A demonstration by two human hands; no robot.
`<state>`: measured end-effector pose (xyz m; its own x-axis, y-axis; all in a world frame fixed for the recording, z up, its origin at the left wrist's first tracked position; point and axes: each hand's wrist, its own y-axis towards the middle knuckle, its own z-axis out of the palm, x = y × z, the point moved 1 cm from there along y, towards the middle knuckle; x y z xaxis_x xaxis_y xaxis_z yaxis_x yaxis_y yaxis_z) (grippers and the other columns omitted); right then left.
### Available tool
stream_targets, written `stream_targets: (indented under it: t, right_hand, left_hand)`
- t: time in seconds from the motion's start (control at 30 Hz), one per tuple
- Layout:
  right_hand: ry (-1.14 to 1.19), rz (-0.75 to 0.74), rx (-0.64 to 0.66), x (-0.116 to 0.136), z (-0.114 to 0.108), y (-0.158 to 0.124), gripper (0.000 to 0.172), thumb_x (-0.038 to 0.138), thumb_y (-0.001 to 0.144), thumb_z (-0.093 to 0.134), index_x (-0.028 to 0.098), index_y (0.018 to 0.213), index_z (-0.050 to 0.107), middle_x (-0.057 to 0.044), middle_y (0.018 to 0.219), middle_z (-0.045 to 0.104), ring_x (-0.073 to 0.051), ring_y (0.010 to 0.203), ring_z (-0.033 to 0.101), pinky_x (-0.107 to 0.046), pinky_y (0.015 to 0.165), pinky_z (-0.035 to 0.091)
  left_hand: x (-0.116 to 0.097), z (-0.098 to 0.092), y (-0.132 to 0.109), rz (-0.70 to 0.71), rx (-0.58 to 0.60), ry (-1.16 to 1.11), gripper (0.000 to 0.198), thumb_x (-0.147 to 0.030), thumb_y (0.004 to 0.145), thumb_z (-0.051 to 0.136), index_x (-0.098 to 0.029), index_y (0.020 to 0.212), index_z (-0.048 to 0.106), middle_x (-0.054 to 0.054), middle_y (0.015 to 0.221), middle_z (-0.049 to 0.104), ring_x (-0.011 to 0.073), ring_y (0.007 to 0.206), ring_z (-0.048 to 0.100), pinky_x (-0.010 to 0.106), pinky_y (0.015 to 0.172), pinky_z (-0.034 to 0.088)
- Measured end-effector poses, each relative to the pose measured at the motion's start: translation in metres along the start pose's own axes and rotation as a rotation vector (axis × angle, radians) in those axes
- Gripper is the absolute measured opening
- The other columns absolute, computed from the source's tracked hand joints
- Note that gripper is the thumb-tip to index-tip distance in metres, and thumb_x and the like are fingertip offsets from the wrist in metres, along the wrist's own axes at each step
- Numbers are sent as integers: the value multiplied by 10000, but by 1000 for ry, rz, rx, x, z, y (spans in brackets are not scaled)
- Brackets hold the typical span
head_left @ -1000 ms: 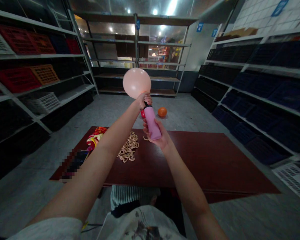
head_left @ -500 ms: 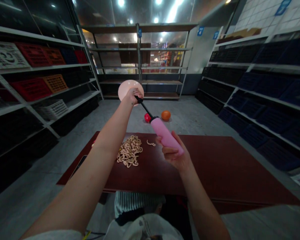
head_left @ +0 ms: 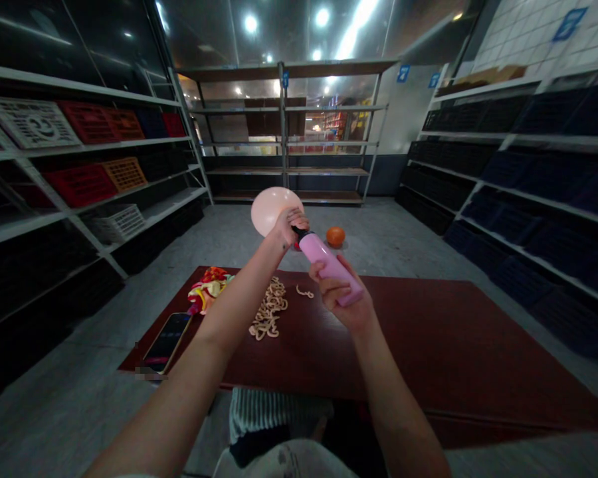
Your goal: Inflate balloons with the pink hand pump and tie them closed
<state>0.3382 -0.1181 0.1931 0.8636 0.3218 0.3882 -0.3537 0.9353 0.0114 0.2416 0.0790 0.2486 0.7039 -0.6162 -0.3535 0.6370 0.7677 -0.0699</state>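
While L hand (head_left: 290,227) is pinching a round pale-pink latex balloon (head_left: 270,210) at its neck by the black nozzle (head_left: 299,232), R hand (head_left: 339,299) is curling fingers round a pink plastic hand pump (head_left: 327,260) above a dark-red table (head_left: 428,332).

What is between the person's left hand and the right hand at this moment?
In the head view, the black nozzle and upper end of the pink hand pump lie between the left hand and right hand.

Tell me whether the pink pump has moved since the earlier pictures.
Yes: the pink pump swung its lower end rightward, from left of the orange balloon on the floor to right of it.
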Motion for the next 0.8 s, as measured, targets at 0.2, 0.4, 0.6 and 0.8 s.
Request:
stream_targets:
  t: [0.2,0.4,0.6,0.8]
  right_hand:
    - [-180,-31,-7,0,-6,13,346,495,1041,295,210,1059,489,4,936,557,-44,500,300,-87,358,315]
    - [-203,23,56,-4,-9,10,323,491,1028,339,209,1038,498,16,907,541,-36,488,282,-67,341,298]
    - [-206,155,30,-11,-13,-7,371,516,1028,309,201,997,503,30,850,500,-28,459,241,-63,308,232]
    - [-363,279,-5,-11,-45,-5,409,551,994,363,188,1088,526,27,831,536,-21,435,311,-110,330,293]
  left_hand:
    - [7,-2,-6,-3,-76,0,474,-84,955,427,-226,569,191,-80,385,222,52,283,228,191,345,209]
    - [-14,-8,0,15,-79,-19,461,-82,963,389,-224,561,213,-79,377,239,52,274,244,192,338,228]
    - [-57,-23,-2,134,-174,0,461,-85,952,403,-225,563,198,-83,370,223,56,266,232,198,337,222]
    - [-93,-32,-17,232,-190,61,458,-147,998,393,-228,595,189,-80,379,240,57,271,249,201,345,224]
